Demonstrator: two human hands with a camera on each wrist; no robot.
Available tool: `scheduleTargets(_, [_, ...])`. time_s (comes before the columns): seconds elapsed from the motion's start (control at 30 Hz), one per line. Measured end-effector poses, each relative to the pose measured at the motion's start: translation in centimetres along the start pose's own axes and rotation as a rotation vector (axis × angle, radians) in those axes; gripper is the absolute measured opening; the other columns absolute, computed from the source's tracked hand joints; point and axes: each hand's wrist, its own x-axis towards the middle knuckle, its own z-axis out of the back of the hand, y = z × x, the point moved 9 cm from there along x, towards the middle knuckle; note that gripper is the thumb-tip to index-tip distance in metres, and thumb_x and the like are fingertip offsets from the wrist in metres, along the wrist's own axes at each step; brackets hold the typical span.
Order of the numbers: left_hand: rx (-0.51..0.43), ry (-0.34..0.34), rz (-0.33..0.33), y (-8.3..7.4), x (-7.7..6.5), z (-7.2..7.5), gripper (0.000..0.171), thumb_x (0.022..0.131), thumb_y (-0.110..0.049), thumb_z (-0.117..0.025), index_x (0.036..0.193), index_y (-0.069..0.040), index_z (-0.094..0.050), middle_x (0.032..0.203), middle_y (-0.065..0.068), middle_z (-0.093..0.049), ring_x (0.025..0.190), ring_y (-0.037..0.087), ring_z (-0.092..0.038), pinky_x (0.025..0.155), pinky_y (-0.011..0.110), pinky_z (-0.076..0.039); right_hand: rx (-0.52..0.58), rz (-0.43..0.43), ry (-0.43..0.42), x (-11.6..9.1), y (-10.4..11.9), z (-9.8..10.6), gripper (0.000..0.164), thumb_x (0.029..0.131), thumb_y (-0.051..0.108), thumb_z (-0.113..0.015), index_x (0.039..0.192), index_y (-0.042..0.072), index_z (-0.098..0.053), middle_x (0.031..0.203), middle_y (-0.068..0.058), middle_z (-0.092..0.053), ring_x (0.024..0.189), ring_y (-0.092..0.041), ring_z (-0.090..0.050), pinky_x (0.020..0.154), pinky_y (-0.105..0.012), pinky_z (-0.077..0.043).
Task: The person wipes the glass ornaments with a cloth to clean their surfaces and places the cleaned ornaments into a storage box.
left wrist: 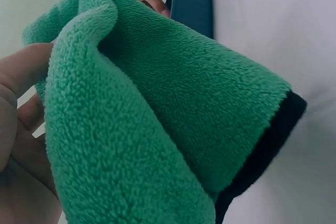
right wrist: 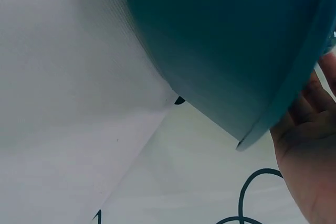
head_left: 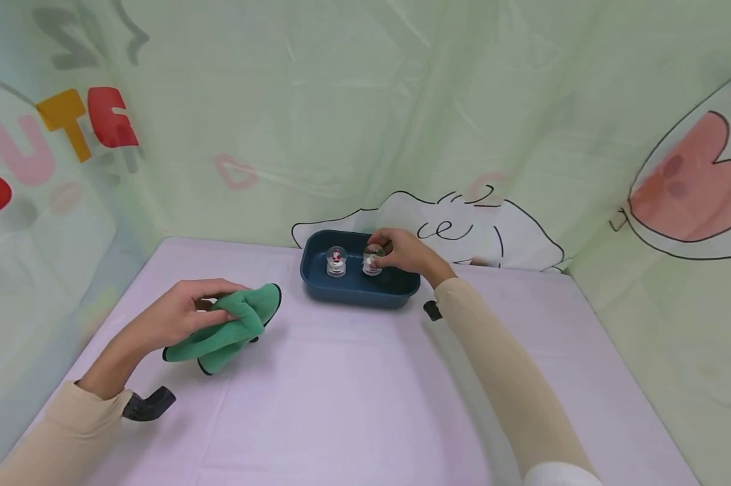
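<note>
My left hand [head_left: 161,318] pinches a green towel [head_left: 244,325] with black edging, and its folds hang close over the table at the left. In the left wrist view the fluffy towel [left wrist: 121,124] covers most of the picture and hides some of the fingers. My right hand [head_left: 406,252] reaches into a dark blue tray [head_left: 353,295] and grips a small snow globe [head_left: 372,263] by its dome. Left of it in the same tray stands another snow globe [head_left: 336,263], with a red and white figure inside. The tray wall [right wrist: 220,61] hides the right fingertips in the right wrist view.
A pale lilac cloth covers the table [head_left: 341,405], with the tray near its back edge. Behind hangs a light green curtain [head_left: 353,121] with printed letters and hearts. Dark wrist camera parts [head_left: 150,405] stick out by the left sleeve.
</note>
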Motion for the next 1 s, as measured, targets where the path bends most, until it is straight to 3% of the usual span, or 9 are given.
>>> scheduleTargets(0.43, [0.175,0.035,-0.050,-0.2,-1.3,1.6,0.039,0.091,-0.005,-0.075,0.127,-0.021,-0.070,0.116,-0.012,-0.072,0.100,0.003,-0.064,0.075,0.027,-0.057,-0.013,-0.040,0.007,0.1,-1.1,-0.7,0.043,0.089,0.013,-0.079,0.128,0.006,-0.064,0.121,-0.012,-0.067,0.109,-0.028,-0.061,0.101,-0.045,-0.050])
scheduleTargets(0.8, [0.220,0.095,0.034,2.8,-2.2,-1.4,0.045,0.089,0.002,-0.075,0.126,-0.023,-0.070,0.117,-0.015,-0.068,0.108,0.007,-0.063,0.092,0.026,-0.053,0.008,-0.077,0.004,0.3,-1.2,-0.9,0.045,0.089,0.014,-0.080,0.129,0.005,-0.063,0.124,-0.013,-0.066,0.110,-0.029,-0.058,0.102,-0.045,-0.049])
scheduleTargets(1.0, [0.181,0.074,0.098,4.4,-2.7,-2.3,0.044,0.088,-0.011,-0.080,0.130,-0.017,-0.067,0.123,-0.006,-0.069,0.108,0.010,-0.063,0.093,0.029,-0.054,-0.035,-0.069,0.016,0.2,-1.2,-0.8,0.051,0.091,0.016,-0.078,0.137,0.004,-0.060,0.130,-0.016,-0.064,0.115,-0.029,-0.059,0.105,-0.046,-0.048])
